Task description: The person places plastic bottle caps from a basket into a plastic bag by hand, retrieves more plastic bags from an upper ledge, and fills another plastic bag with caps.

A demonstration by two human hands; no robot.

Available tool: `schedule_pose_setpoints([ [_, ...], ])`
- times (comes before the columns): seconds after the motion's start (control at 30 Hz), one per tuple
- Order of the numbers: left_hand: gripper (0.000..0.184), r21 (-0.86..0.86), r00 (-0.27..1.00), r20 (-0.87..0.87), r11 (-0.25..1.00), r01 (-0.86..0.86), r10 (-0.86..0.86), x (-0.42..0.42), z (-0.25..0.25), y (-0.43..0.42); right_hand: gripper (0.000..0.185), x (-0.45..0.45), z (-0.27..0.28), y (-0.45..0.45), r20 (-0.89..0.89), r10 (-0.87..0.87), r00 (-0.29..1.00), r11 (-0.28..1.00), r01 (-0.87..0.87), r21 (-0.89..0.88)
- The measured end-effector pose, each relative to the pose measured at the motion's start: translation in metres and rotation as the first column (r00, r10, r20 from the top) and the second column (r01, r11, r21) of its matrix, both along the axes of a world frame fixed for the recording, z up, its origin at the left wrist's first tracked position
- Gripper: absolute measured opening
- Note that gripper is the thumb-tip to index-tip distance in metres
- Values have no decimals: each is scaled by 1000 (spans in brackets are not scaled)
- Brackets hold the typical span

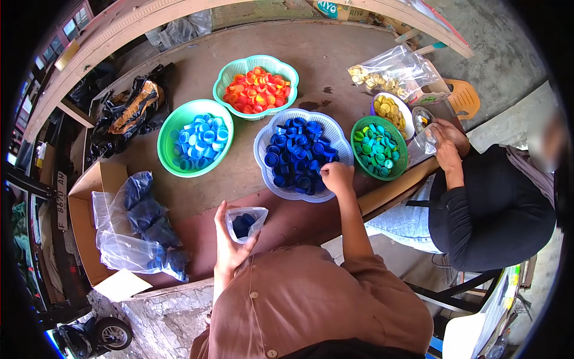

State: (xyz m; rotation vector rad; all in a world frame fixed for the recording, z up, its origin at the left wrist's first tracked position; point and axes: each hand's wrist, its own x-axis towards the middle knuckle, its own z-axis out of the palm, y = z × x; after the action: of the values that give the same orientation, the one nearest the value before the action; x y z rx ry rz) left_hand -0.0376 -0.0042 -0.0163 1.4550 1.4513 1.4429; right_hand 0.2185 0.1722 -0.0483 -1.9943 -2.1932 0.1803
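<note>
My left hand (232, 246) holds a small clear plastic bag (256, 222) upright by its side, with several dark blue caps (242, 225) inside. At the right rim of a white-lilac basket (261, 154) full of dark blue bottle caps (299, 149), my right hand (338, 178) reaches in with its fingers curled together. Whatever those fingers hold, if anything, is hidden.
Around it stand a green bowl (164, 142) of light blue caps, a mint basket (220, 75) of orange caps and a green basket (399, 140) of teal caps. An open carton (84, 233) is at left. A co-worker (496, 209) handles a bag at right.
</note>
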Motion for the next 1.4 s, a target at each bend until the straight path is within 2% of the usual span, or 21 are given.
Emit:
schedule_pose_setpoints([
  [0.07,91,22,1000,-12,1000,2,-2,-1,1,0,18,1,13,5,-530,-19,848,986,-73,-152],
  [0.13,91,-5,1000,2,1000,10,-10,-1,1,-2,18,5,30,0,-901,-204,383,910,-264,-319],
  [0.17,91,-2,1000,4,1000,14,-14,0,-1,-1,20,10,33,1,-934,-251,254,860,-385,-336],
  [0.2,91,8,999,28,1000,15,-15,0,-4,0,20,12,35,-1,-934,-248,256,863,-380,-333],
  [0.27,91,20,998,53,1000,16,-17,1,-6,1,20,12,43,-6,-972,-225,68,826,-516,-228],
  [0.33,91,20,999,25,1000,23,-23,1,-6,0,18,9,49,-10,-972,-217,96,852,-467,-236],
  [0.4,91,14,999,27,1000,25,-25,1,-5,-2,17,9,48,-9,-949,-160,271,955,-199,-218],
  [0.43,92,9,999,30,1000,24,-24,0,-5,-2,19,12,26,-3,-911,-54,409,996,-45,-79],
  [0.47,92,9,999,29,1000,25,-26,0,-6,-2,19,10,24,-4,-911,-54,408,996,-44,-79],
  [0.5,92,4,999,35,1000,24,-24,0,-7,-3,23,6,23,-7,-618,23,786,998,22,65],
  [0.53,92,2,999,42,1000,22,-22,0,-7,-3,28,4,21,-8,-175,26,984,975,13,222],
  [0.57,92,5,999,43,1000,22,-22,1,-7,-1,26,7,-2,-1,-223,66,973,984,-27,176],
  [0.6,92,8,999,31,1000,25,-25,1,-6,-1,22,0,-1,-3,-78,40,996,998,-37,45],
  [0.7,92,23,999,14,999,30,-31,1,-7,-2,24,-11,-14,-1,112,71,991,997,-75,25],
  [0.83,93,13,999,43,999,33,-33,0,-7,-4,24,-13,-16,2,118,64,991,997,-67,26],
  [0.93,93,24,998,56,999,31,-32,1,-8,-2,26,-12,-1,-1,-5,65,998,998,-65,21],
  [1.03,93,38,999,-28,999,32,-31,1,-7,-2,32,-11,14,-16,-160,227,961,912,-152,380],
  [1.1,93,42,999,-23,998,36,-35,1,-8,-1,30,-15,26,-26,-231,265,936,902,-156,404],
  [1.17,94,45,999,-20,998,46,-45,1,-7,-2,28,-24,47,-41,-345,335,877,884,-166,436],
  [1.27,93,12,999,-23,999,48,-48,2,-5,-2,31,-48,65,-63,-590,460,663,869,-201,452],
  [1.4,92,34,997,48,998,58,-59,2,-13,-1,32,-85,89,-103,-548,672,498,734,-346,585],
])
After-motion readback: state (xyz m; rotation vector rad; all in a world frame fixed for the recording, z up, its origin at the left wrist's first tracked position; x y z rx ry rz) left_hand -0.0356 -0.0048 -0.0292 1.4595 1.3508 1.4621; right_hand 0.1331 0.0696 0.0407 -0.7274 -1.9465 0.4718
